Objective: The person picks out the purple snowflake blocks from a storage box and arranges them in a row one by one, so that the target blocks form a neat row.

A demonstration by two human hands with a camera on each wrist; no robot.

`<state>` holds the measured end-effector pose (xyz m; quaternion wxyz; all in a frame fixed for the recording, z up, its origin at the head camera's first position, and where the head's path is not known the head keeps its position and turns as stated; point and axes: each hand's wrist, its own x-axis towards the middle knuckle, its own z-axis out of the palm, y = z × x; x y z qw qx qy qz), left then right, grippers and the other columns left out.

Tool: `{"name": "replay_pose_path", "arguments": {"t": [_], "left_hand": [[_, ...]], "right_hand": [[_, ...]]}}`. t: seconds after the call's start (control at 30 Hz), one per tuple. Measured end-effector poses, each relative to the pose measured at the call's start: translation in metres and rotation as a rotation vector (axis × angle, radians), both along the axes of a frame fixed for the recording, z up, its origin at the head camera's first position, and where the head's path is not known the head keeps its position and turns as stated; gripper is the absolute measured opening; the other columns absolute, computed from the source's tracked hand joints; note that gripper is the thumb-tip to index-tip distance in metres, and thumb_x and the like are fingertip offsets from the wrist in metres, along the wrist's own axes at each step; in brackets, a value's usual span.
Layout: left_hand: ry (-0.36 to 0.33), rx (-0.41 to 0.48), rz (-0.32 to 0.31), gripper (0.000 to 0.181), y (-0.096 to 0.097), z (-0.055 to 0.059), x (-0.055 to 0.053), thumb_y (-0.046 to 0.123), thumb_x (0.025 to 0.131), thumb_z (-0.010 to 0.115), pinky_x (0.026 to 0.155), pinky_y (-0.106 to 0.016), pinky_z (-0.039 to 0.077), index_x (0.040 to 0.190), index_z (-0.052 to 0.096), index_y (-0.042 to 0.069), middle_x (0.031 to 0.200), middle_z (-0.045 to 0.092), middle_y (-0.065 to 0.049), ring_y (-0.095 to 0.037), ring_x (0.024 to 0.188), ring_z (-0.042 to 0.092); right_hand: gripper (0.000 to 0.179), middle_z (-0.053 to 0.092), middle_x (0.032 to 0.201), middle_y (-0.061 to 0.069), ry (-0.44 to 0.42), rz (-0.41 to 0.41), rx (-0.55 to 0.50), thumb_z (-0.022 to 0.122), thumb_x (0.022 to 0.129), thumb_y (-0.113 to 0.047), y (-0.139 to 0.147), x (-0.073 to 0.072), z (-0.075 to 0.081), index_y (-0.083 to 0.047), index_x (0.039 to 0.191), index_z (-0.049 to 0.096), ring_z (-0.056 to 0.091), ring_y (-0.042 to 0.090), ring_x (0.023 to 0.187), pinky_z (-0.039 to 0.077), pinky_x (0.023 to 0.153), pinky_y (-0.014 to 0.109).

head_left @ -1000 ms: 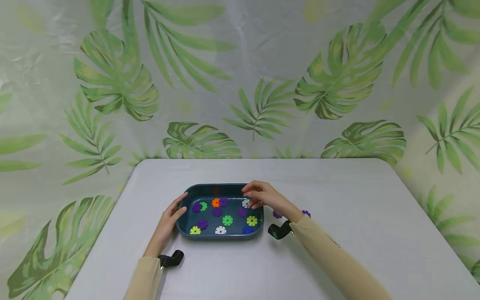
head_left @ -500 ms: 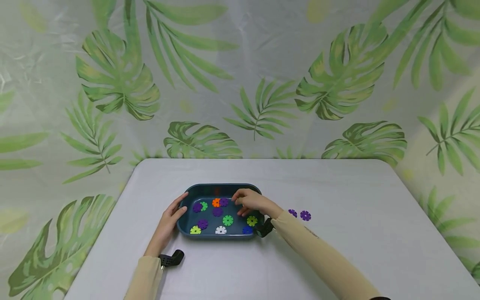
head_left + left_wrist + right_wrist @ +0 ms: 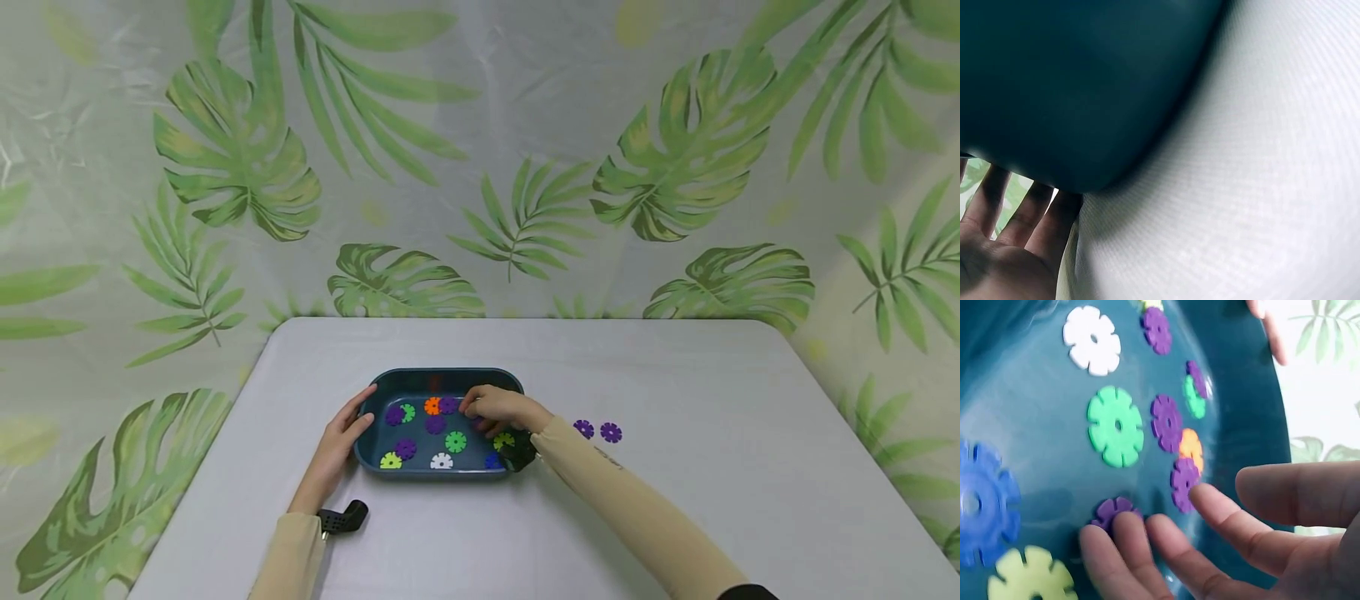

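Note:
A dark teal tray [image 3: 442, 474] holds several flat notched plastic discs. My left hand [image 3: 339, 442] rests against the tray's left end, its straight fingers along the outer wall in the left wrist view. Inside the tray's right half, my right hand [image 3: 497, 408] reaches down with fingers spread and nothing pinched. In the right wrist view its index fingertip is right at a purple disc [image 3: 1184, 484] that overlaps an orange disc [image 3: 1191, 449]. The lower fingers partly cover another purple disc [image 3: 1113, 511]. Nearby lie a green disc [image 3: 1116, 427], a blue disc [image 3: 985, 503] and a yellow disc [image 3: 1032, 578].
Two purple discs, one farther left [image 3: 583, 428] and one farther right [image 3: 611, 432], lie on the white-covered table [image 3: 675, 375] beside the tray. A leaf-patterned curtain [image 3: 525, 167] hangs behind the table. A black camera [image 3: 345, 517] sits on my left wrist.
My right hand has moved left and lower into the tray, uncovering the two purple discs on the table. The white disc at the tray's right end is now hidden. My left hand has stayed put.

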<state>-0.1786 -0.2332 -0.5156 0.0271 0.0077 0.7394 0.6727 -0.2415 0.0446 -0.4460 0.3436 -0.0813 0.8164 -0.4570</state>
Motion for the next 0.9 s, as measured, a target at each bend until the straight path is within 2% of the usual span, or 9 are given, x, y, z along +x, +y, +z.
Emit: {"name": "replay_pose_path", "arguments": {"t": [0.17,0.3,0.53,0.6,0.7,0.9], "left_hand": [[-0.007,0.011,0.007,0.048,0.0,0.001,0.0,0.024,0.1,0.052,0.113,-0.05,0.014,0.147,0.04,0.02,0.155,0.024,-0.004,-0.024,0.143,0.016],[-0.022,0.026,0.005,0.048,0.001,0.005,0.001,0.021,0.101,0.051,0.113,-0.05,0.013,0.147,0.039,0.019,0.156,0.023,-0.005,-0.025,0.143,0.015],[-0.029,0.016,-0.008,0.05,0.006,0.028,0.009,0.015,0.101,0.049,0.113,-0.05,0.012,0.148,0.036,0.011,0.156,0.021,-0.01,-0.028,0.143,0.013],[-0.031,0.015,-0.007,0.05,0.007,0.03,0.011,0.015,0.101,0.049,0.113,-0.049,0.013,0.148,0.035,0.011,0.156,0.021,-0.01,-0.027,0.143,0.014],[-0.031,0.017,-0.007,0.049,0.008,0.032,0.011,0.015,0.101,0.049,0.113,-0.048,0.013,0.148,0.036,0.011,0.156,0.022,-0.01,-0.027,0.143,0.014],[-0.026,0.03,-0.008,0.049,0.008,0.03,0.011,0.015,0.101,0.05,0.113,-0.048,0.012,0.148,0.036,0.01,0.156,0.022,-0.009,-0.026,0.143,0.014]], "right_hand": [[0.024,0.056,0.112,0.015,-0.082,0.009,-0.08,0.048,0.097,-0.006,-0.005,-0.005,-0.005,0.004,0.116,0.057,0.058,0.028,0.09,0.053,0.078,0.04],[0.026,0.055,0.112,0.018,-0.107,-0.012,-0.117,0.044,0.099,-0.007,-0.005,-0.007,-0.005,0.005,0.118,0.056,0.06,0.028,0.086,0.054,0.077,0.039],[0.028,0.053,0.117,0.018,-0.147,-0.014,-0.081,0.043,0.098,-0.005,-0.002,-0.009,-0.003,0.006,0.121,0.056,0.062,0.025,0.07,0.056,0.073,0.039],[0.028,0.053,0.115,0.017,-0.154,-0.012,-0.077,0.044,0.098,-0.004,-0.002,-0.01,-0.003,0.007,0.12,0.057,0.063,0.024,0.068,0.056,0.072,0.038],[0.025,0.055,0.108,0.014,-0.149,-0.016,-0.06,0.044,0.097,-0.002,-0.003,-0.011,-0.006,0.007,0.115,0.059,0.064,0.023,0.066,0.057,0.069,0.034],[0.015,0.059,0.087,0.014,-0.105,0.0,-0.015,0.046,0.093,0.006,-0.005,-0.012,-0.009,0.008,0.096,0.061,0.062,0.017,0.062,0.056,0.064,0.029]]}}
